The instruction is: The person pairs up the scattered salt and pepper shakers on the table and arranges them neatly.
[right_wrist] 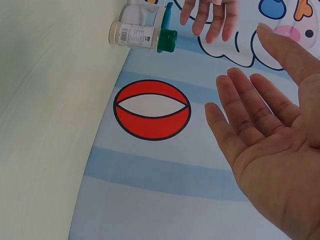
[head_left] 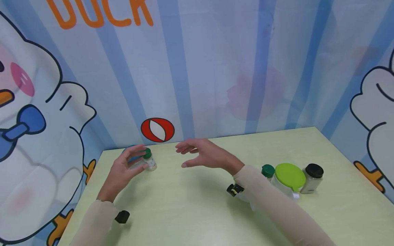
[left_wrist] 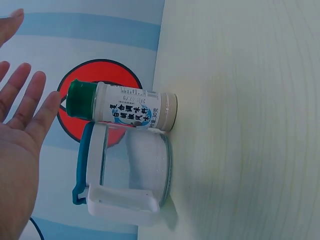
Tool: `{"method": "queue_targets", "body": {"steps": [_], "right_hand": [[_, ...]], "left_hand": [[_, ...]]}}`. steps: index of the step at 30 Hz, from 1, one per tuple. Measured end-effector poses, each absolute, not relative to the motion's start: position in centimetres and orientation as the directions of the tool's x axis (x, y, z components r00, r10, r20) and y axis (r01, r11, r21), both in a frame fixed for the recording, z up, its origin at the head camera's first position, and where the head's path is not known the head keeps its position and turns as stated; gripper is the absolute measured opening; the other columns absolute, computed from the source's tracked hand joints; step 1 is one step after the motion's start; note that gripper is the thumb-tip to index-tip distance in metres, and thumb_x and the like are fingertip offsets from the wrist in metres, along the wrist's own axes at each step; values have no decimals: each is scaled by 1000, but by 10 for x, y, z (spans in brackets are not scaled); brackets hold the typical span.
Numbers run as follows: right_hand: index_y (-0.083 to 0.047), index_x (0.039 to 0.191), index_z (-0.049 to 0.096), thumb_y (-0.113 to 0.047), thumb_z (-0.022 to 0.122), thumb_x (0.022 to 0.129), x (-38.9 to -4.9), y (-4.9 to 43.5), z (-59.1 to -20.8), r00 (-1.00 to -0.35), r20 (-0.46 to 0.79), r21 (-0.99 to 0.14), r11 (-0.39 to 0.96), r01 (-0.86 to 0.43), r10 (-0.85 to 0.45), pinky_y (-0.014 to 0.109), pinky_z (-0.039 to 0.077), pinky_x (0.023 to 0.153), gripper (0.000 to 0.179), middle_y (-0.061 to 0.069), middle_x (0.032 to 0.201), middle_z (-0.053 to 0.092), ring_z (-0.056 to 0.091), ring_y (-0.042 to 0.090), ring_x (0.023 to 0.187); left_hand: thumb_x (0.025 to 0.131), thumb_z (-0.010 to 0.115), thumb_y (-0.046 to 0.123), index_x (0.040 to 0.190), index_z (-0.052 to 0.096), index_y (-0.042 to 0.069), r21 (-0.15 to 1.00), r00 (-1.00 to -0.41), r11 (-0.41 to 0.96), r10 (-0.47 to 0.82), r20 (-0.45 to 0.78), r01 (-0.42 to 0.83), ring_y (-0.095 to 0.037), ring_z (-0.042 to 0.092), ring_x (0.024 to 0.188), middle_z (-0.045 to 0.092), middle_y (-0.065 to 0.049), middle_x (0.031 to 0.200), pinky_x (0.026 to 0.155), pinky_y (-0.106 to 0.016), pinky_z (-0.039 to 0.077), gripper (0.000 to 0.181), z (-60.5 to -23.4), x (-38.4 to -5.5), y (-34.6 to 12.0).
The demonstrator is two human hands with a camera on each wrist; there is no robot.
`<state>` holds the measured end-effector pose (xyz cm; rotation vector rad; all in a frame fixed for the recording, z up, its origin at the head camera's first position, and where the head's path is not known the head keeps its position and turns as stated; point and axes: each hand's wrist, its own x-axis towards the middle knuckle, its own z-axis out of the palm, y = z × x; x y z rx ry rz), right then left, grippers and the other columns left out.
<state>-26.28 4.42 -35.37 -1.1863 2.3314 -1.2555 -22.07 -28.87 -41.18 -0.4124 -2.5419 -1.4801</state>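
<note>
A seasoning bottle [head_left: 150,163] with a green cap and printed label stands upright at the back left of the table. Close beside it is a clear jar [left_wrist: 135,160] with a blue lid and white handle, holding white contents; in the head view my left hand [head_left: 121,171] covers most of it. The left hand's fingers are spread near the bottle's cap, holding nothing; contact with the cap cannot be told. To the right, my right hand [head_left: 207,155] hovers over the table with fingers extended and its palm bare [right_wrist: 280,165].
On the right stand a jar with a lime-green lid [head_left: 290,175], a black-capped shaker [head_left: 312,177] and another green-capped bottle [head_left: 267,171], partly hidden by the right sleeve. A printed cloth [head_left: 212,68] hangs behind the pale table [head_left: 184,212].
</note>
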Motion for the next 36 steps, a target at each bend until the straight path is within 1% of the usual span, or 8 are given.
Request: {"method": "queue_targets", "body": {"steps": [5,14,20,23,26,30,34,36], "right_hand": [[-19,140,58,-23,81,88,-265,33,-357,-638,166,-786,290,-546,-752,34,47,109,57,-7,134,64,60,15,125],[-15,139,59,-23,82,88,-272,15,-365,-619,189,-803,243,-544,-762,32,47,109,56,-8,133,63,60,8,122],[-16,137,59,-22,81,89,-275,5,-373,-629,181,-817,241,-524,-756,31,48,107,54,-9,131,64,60,7,121],[-19,136,60,-22,81,89,-277,1,-377,-638,171,-825,245,-509,-751,30,49,106,52,-10,132,64,60,6,120],[-19,137,60,-22,80,89,-280,-4,-381,-642,167,-839,234,-491,-748,30,49,106,52,-5,134,63,60,8,121],[-21,137,60,-21,79,91,-283,-10,-385,-649,169,-853,220,-474,-742,30,49,106,50,-2,138,62,60,10,122],[-22,138,60,-21,78,91,-288,-17,-390,-660,182,-852,218,-476,-729,28,50,105,50,-3,137,62,61,10,121],[-22,138,59,-21,78,91,-289,-22,-394,-665,190,-852,216,-477,-722,29,50,104,51,-4,136,63,62,10,120]], "left_hand": [[92,77,28,148,48,22,808,-947,495,123,297,318,-28,51,135,52,-2,148,111,-57,41,64,-413,-219,-294],[90,79,25,145,51,25,797,-939,512,59,338,319,-29,51,136,54,0,147,112,-57,41,62,-416,-221,-308],[89,81,23,144,52,24,808,-937,503,11,349,307,-26,50,137,55,0,145,115,-57,38,62,-421,-224,-315],[88,81,24,144,53,22,806,-931,502,-6,366,314,-25,50,137,55,0,145,116,-55,37,62,-424,-226,-320],[88,81,25,144,52,21,804,-927,506,-21,374,313,-23,50,138,54,0,145,116,-52,37,63,-427,-228,-326],[90,79,22,146,50,19,809,-932,511,-43,360,289,-21,47,139,52,1,148,118,-43,37,64,-426,-229,-330],[90,79,20,147,48,15,813,-936,515,-56,347,271,-23,42,143,50,-1,150,120,-47,33,65,-423,-228,-329],[89,80,21,147,49,16,814,-934,510,-58,354,277,-23,39,144,50,-2,149,120,-54,30,65,-426,-231,-333]]}}
